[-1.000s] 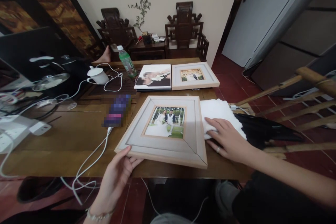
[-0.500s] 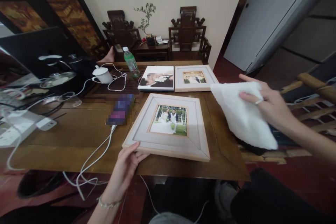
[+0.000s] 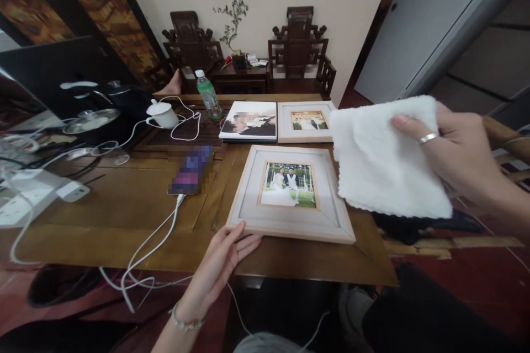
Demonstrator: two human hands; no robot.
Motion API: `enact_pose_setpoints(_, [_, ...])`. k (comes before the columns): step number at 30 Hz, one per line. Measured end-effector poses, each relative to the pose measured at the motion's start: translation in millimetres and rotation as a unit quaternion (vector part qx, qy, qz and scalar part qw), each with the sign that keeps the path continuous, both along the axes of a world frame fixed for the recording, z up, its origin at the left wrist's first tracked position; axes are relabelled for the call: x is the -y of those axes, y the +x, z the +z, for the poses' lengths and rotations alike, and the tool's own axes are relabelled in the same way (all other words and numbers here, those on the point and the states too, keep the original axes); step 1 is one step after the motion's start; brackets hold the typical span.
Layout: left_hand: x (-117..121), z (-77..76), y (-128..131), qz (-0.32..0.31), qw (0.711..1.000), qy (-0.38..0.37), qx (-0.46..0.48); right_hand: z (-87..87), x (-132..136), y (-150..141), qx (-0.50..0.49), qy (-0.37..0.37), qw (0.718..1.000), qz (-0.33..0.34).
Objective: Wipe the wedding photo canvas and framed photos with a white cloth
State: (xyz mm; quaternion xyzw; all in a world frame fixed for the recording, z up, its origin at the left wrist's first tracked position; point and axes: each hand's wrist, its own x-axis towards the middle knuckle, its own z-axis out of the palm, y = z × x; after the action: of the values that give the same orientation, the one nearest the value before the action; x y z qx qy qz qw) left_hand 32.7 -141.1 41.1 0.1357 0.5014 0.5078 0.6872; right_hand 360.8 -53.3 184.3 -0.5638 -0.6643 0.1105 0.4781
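A picture frame (image 3: 247, 198) with a pale border and light wood rim lies on the wooden table, a photo of two people in its middle. My left hand (image 3: 227, 253) grips its near left corner, thumb on the rim and fingers at the lower edge. In my right hand (image 3: 464, 146) is a white cloth (image 3: 381, 160), pinched at its upper right and hanging just right of the frame. The fingers behind the cloth are hidden. Farther back are a second picture frame (image 3: 285, 121), partly covered by the cloth, and a white-edged photo panel (image 3: 252, 107).
A phone (image 3: 191, 171) on a white cable lies left of the frame. Beyond it are a lidded white cup (image 3: 163, 116) and a green-labelled bottle (image 3: 209, 99). A power strip (image 3: 25, 198) and a lidded pot (image 3: 95, 127) are at the left. The table's edge is close by.
The picture frame has shifted right and slightly away, with my left hand still at its corner. My right hand has come closer, and the cloth is now spread wider and hangs higher.
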Motion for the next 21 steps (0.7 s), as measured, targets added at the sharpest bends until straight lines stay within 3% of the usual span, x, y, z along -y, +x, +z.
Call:
enact_pose_setpoints(5, [2, 7.7, -19, -0.144, 0.985, -0.014, -0.096, 1.3, 0, -3, -0.091, -0.065, 0.993, -0.022])
enact_pose_setpoints(7, [-3, 13.3, -31, -0.229, 0.955, 0.0, -0.19, 1.6, 0, 0, -0.106, -0.089, 0.988, -0.075])
enact_pose_setpoints(9, [-11, 20.7, -41, -0.289, 0.909, 0.041, -0.297, 2.4, -1, 6, -0.047, -0.064, 0.99, -0.116])
enact_pose_setpoints(11, [-23, 28.4, -47, -0.293, 0.856, 0.115, -0.41, 3.1, -5, 14, 0.1, 0.032, 0.986, -0.13])
enact_pose_setpoints(13, [-39, 33.0, -47, -0.245, 0.804, 0.188, -0.509, 1.6, -10, 21, 0.249, 0.124, 0.952, -0.125])
enact_pose_setpoints(15, [-59, 31.0, -42, -0.195, 0.77, 0.248, -0.554, -5.5, -13, 20, 0.358, 0.166, 0.914, -0.096])
enact_pose_setpoints(18, [-88, 15.6, -27, -0.156, 0.746, 0.342, -0.55, -30.3, -9, 2, 0.475, 0.146, 0.867, 0.021])
enact_pose_setpoints(21, [-106, -4.0, -13, -0.188, 0.69, 0.383, -0.585, -65.1, 2, -26, 0.526, 0.092, 0.831, 0.158])
